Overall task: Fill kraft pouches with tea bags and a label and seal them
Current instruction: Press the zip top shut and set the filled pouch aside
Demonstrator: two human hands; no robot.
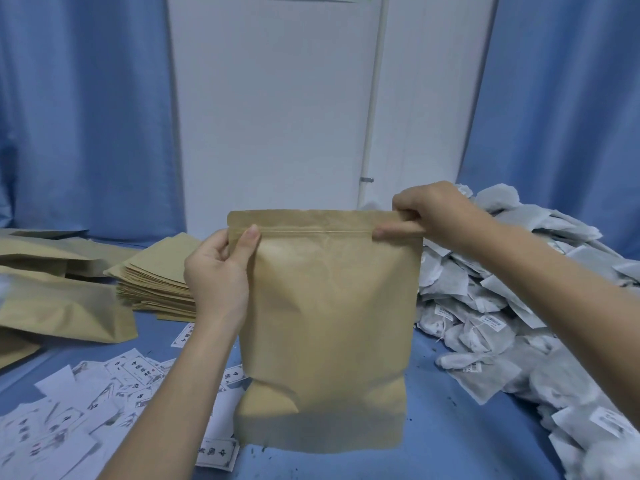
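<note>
Kraft pouch point(329, 327) upright at centre, bulging, base on the blue table point(450, 438), zip strip pinched at both top corners. Right of the pouch, heaped white tea bags point(502, 306). Left of the pouch, scattered printed labels point(86, 403); behind those, a flat stack of empty pouches point(159, 275).

Blue curtains point(86, 109) — white door point(273, 98) between

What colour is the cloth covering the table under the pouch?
Blue. The table cloth shows best in the head view, below the kraft pouch.
</note>
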